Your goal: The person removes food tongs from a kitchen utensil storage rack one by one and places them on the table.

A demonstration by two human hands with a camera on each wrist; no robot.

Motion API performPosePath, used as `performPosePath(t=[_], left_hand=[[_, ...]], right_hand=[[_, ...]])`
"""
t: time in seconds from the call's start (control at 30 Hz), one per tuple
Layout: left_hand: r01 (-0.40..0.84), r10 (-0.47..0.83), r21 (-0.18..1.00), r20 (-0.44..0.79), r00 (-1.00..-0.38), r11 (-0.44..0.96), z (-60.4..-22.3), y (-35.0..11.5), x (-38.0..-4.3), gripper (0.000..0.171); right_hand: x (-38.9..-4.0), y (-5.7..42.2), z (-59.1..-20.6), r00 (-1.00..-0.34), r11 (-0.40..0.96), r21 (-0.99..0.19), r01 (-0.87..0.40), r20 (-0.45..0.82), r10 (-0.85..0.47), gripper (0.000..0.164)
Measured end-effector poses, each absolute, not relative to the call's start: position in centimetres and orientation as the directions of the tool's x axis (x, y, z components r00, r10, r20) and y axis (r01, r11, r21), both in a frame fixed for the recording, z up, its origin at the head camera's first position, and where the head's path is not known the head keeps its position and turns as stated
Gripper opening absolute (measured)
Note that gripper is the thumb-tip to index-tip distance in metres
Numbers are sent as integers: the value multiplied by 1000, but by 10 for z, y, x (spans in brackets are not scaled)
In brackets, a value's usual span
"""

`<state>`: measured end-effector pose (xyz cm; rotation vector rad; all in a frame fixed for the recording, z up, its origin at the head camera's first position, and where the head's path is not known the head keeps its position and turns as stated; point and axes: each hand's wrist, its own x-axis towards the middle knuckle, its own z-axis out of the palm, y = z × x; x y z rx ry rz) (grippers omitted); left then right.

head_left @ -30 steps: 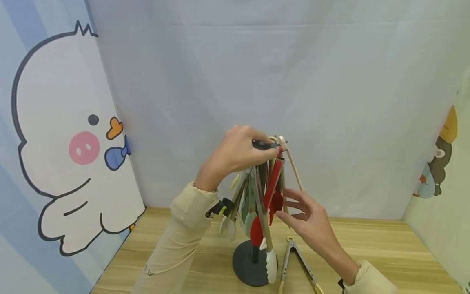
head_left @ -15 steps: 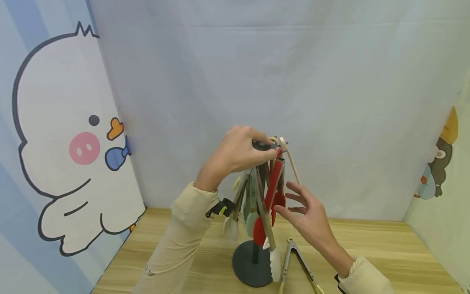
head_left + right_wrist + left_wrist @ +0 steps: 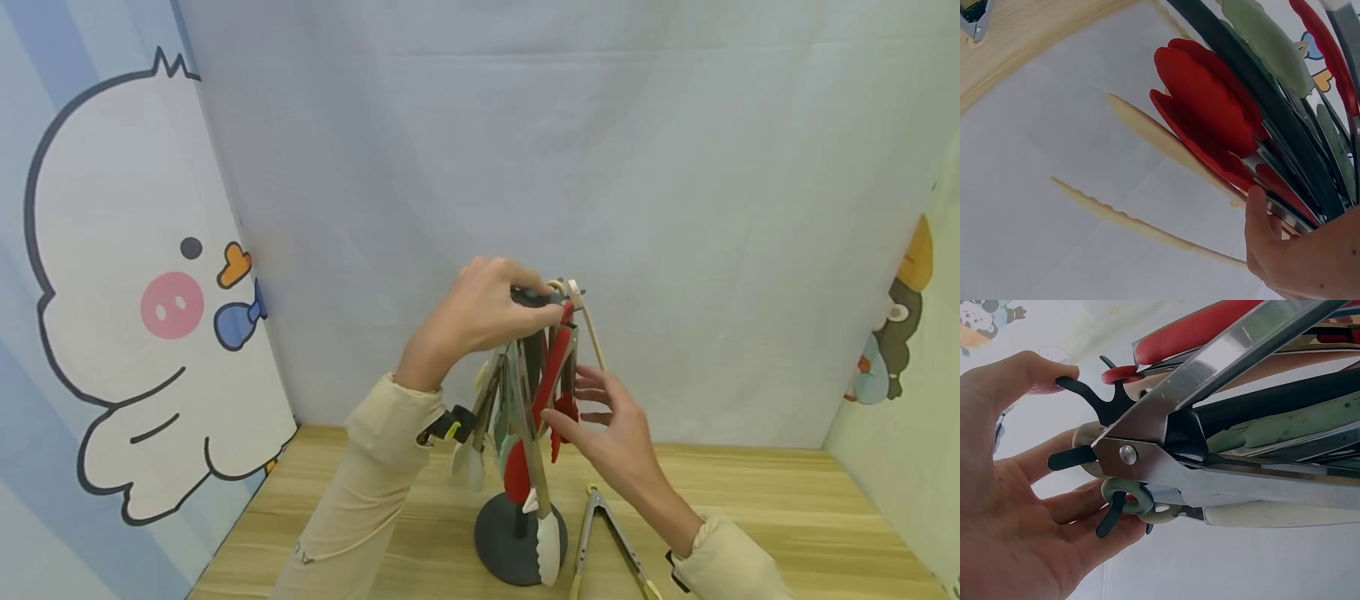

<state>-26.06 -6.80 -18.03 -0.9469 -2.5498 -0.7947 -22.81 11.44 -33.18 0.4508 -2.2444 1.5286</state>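
Observation:
At the top of a black utensil stand point(image 3: 498, 550), my left hand point(image 3: 487, 308) grips the hooked head, thumb in front. In the left wrist view its thumb touches one hook while the other fingers lie behind. Several tongs hang below: metal ones with a white head point(image 3: 549, 546), red tongs point(image 3: 552, 375), green ones point(image 3: 1291, 425) and a wooden pair point(image 3: 1141, 225) with its arms apart. My right hand point(image 3: 618, 425) is at the right of the bundle, fingers loosely bent, thumb against or close to the red tongs. Some contact is hidden.
Metal tongs with yellow ends point(image 3: 618, 542) lie spread on the wood-grain table point(image 3: 772, 517), right of the stand's base. A pale cloth point(image 3: 675, 208) hangs behind. A printed cartoon panel point(image 3: 112, 292) stands at the left, another panel point(image 3: 900, 450) at the right.
My right hand shifted slightly away from the tongs, then left and closer against them. The hanging tongs swung a little right, then back left. My left hand stays at the stand's top.

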Motion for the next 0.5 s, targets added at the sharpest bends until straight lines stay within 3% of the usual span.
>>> performPosePath(t=[0.5], left_hand=[[677, 498, 397, 468, -730, 620, -182, -69, -261, 29]], right_hand=[[-232, 104, -327, -860, 388, -788, -479, 510, -26, 62]])
